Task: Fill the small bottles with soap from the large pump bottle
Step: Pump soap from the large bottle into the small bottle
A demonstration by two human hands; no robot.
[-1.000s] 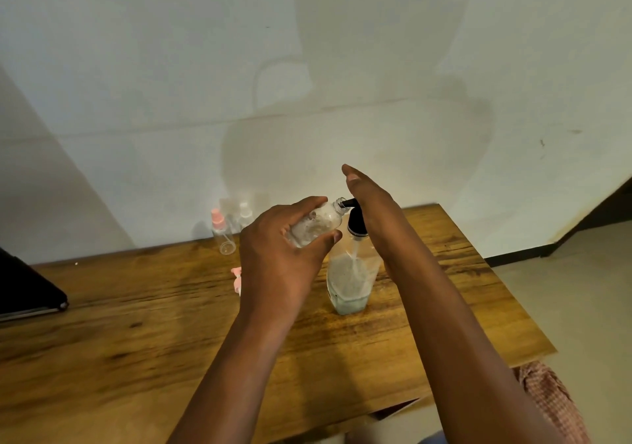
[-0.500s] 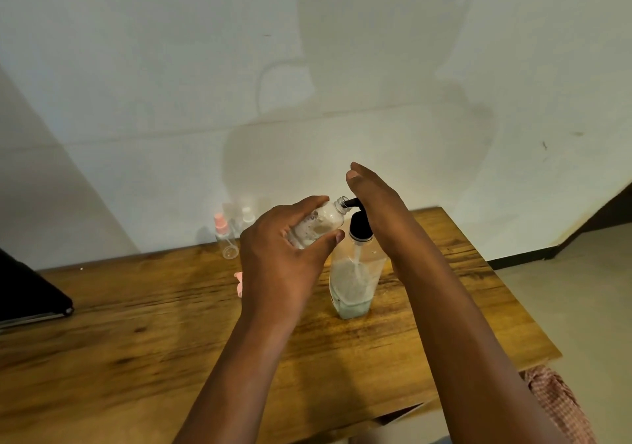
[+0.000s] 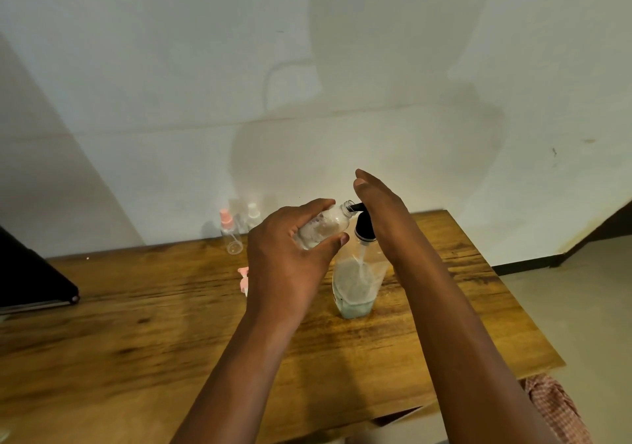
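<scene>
1. Head view: the left hand (image 3: 290,252) grips a small bottle (image 3: 323,226) tilted, its open neck touching the black nozzle of the pump bottle (image 3: 355,283), which stands on the table (image 3: 136,324).
2. The right hand (image 3: 379,204) lies flat, fingers straight, on the pump head.
3. If the neck slips off the nozzle, soap would likely spill onto the table.
4. A hard off-centre press could tip the pump bottle (nothing steadies its base).
5. Overfilling is possible; the small bottle looks partly full.
6. Two capped bottles (image 3: 232,230) wait by the wall.
</scene>
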